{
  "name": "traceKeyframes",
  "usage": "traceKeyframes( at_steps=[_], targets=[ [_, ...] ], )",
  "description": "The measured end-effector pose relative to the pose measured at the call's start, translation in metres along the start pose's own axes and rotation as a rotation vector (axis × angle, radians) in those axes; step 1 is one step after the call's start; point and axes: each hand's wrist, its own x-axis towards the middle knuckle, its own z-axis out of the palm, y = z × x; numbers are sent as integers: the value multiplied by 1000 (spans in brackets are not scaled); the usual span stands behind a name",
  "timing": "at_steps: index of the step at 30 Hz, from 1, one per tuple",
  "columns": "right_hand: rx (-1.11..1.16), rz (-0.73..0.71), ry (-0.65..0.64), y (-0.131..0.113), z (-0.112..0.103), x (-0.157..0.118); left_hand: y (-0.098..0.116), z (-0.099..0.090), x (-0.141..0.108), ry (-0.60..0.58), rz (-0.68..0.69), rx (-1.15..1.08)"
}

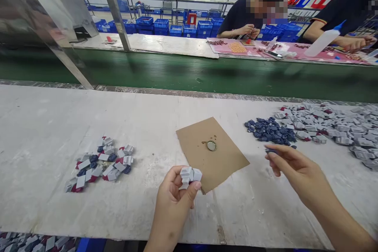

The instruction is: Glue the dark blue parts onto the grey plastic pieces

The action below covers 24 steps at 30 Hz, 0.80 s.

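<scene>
My left hand [177,201] is closed on a grey plastic piece [191,175] with a bit of dark red under it, above the near corner of a brown cardboard square [217,169]. A bottle cap [211,145] lies on the cardboard, beside small wet-looking spots. To the right, my right hand [288,165] pinches a small dark blue piece [271,150] between thumb and fingertips. Just beyond that hand are a pile of dark blue pieces [270,130] and a larger heap of grey and dark red pieces [339,124].
Grey, red and blue assemblies [103,161] lie on the left of the white table [147,212]. A bin of similar parts [38,243] is at the lower left. Beyond a green conveyor [177,73], two people work at another table; a metal post [113,8] rises at the left.
</scene>
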Motion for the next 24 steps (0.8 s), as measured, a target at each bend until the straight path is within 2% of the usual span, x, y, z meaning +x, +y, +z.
traceKeyframes(
  at_steps=[3, 6, 10, 13, 17, 22, 24],
  targets=[
    [-20, -129, -81, -20, 24, 4, -4, -2, 3, 37, 30, -38],
    [63, -204, -181, -36, 47, 9, -9, -5, 5, 83, 10, -112],
    [243, -200, -277, -46, 68, 12, -14, -8, 8, 165, 2, -171],
    [283, -190, -254, -47, 73, 14, -15, -7, 10, 194, -2, -194],
    [83, -303, -197, -44, 72, 21, -16, -6, 10, 158, -8, -181],
    [-235, -650, -213, -38, 76, 26, -16, -8, 9, 130, -13, -205],
    [-359, -730, -185, -36, 79, 26, -16, -9, 9, 117, -17, -217]
  ],
)
